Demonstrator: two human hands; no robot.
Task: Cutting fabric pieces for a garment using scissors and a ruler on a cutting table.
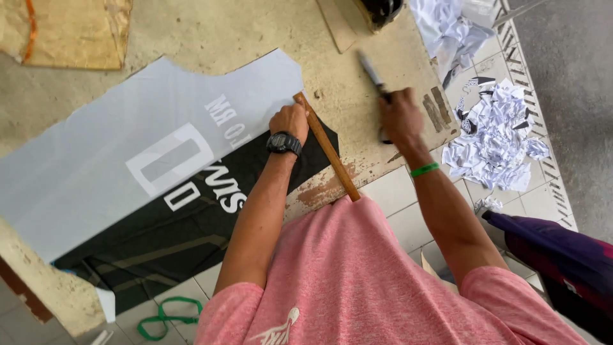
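Note:
My left hand (288, 120), with a black watch on the wrist, presses a wooden stick (327, 148) against the right edge of a pale paper pattern sheet (96, 160) with white letters. The sheet lies over dark fabric (185, 236) on a worn table (211, 32). My right hand (399, 115), with a green band on the wrist, grips a knife-like tool (370, 71) whose blurred blade points away from me, just right of the stick's far end.
Crumpled white paper scraps (495, 137) lie heaped on the tiled floor at right. A brown cardboard piece (70, 32) sits at the table's far left. A green strap (166, 317) lies on the floor. Purple cloth (562, 252) is at the lower right.

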